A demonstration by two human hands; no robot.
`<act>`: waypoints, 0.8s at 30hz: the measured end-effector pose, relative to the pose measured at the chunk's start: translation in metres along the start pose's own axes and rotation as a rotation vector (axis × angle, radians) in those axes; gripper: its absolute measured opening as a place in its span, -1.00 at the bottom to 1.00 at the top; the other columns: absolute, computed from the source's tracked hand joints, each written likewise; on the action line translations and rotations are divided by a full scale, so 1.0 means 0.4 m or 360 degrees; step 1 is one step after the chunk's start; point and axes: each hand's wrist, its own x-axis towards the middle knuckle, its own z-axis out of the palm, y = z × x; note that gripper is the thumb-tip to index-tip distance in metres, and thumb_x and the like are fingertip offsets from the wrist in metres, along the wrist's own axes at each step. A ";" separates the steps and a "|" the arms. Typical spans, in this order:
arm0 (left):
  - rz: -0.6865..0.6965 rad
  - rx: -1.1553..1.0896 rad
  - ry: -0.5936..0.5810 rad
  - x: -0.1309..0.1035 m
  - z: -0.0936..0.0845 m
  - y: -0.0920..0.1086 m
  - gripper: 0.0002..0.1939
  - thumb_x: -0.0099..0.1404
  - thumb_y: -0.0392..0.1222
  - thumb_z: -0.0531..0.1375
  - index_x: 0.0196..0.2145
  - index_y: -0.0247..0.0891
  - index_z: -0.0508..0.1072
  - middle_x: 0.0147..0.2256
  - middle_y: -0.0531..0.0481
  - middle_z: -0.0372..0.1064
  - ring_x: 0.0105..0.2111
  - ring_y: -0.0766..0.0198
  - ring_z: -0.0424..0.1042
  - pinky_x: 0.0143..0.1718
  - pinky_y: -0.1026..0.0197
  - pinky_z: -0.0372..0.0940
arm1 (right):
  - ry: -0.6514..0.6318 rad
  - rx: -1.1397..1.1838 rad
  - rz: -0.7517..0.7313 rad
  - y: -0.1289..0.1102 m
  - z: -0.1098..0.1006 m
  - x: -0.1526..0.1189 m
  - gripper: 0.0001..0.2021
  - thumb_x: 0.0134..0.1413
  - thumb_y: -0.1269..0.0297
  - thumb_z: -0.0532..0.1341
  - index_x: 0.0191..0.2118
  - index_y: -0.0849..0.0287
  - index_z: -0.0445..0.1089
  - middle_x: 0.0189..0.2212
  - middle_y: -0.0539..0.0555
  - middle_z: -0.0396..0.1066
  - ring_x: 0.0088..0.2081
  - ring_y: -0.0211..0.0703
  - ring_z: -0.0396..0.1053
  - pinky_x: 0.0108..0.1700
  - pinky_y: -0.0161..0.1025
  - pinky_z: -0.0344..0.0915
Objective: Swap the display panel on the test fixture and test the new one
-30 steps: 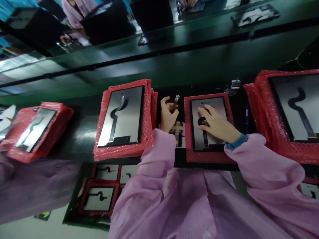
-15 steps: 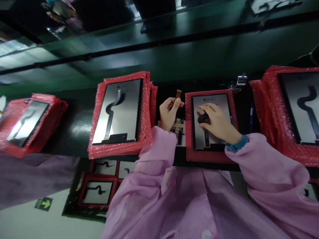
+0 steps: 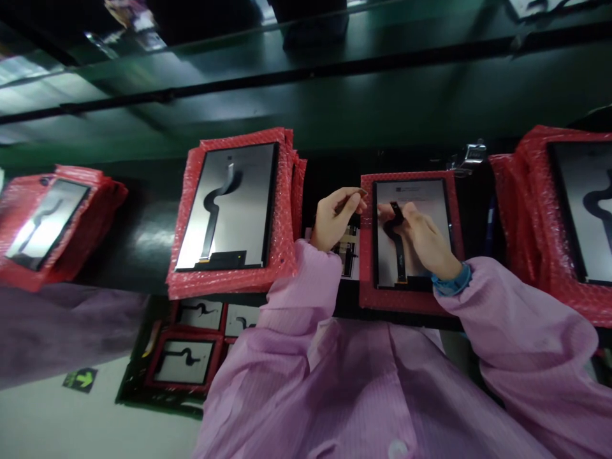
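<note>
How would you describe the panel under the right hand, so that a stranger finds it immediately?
On the dark green workbench lie several display panels on red bubble wrap. Look at the middle panel, straight ahead between the pink sleeves. Only on this one does the right hand touch the black ribbon cable; the others lie untouched.

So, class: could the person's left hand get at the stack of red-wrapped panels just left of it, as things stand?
Probably yes. The left hand sits right beside that stack of red-wrapped panels, with nothing between them, though its fingers pinch a small brown strip.
</note>
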 end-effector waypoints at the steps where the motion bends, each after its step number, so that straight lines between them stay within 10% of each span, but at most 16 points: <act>1: 0.0008 0.0015 -0.0042 -0.001 0.000 0.001 -0.63 0.43 0.14 0.17 -0.25 -0.24 0.51 -0.43 0.04 0.48 -0.44 0.35 0.46 -0.34 0.24 0.36 | -0.0047 -0.0018 -0.0007 -0.006 0.000 0.000 -0.44 0.35 -0.25 -0.06 -0.12 0.07 0.50 0.02 0.12 0.48 0.11 0.01 0.43 0.21 0.05 0.35; 10: 0.0392 0.0751 -0.0414 -0.011 -0.011 0.016 -0.75 0.40 -0.17 0.02 -0.43 -0.19 0.35 -0.44 0.11 0.45 -0.39 0.30 0.42 0.18 -0.01 0.12 | -0.0407 -0.0796 -0.0679 -0.035 -0.037 0.022 -0.76 0.36 0.20 0.06 -0.35 0.11 0.34 -0.10 0.10 0.48 -0.05 -0.05 0.37 0.10 0.01 0.23; 24: 0.0415 0.0849 -0.0720 -0.012 -0.005 0.015 -0.79 0.36 -0.19 -0.02 -0.44 -0.16 0.29 -0.44 0.06 0.42 -0.36 0.22 0.43 0.13 -0.02 0.12 | -0.0330 -0.1243 -0.0873 -0.026 -0.037 0.024 -0.74 0.37 0.24 -0.01 -0.31 0.11 0.35 -0.13 0.15 0.45 -0.06 0.02 0.31 0.06 0.08 0.24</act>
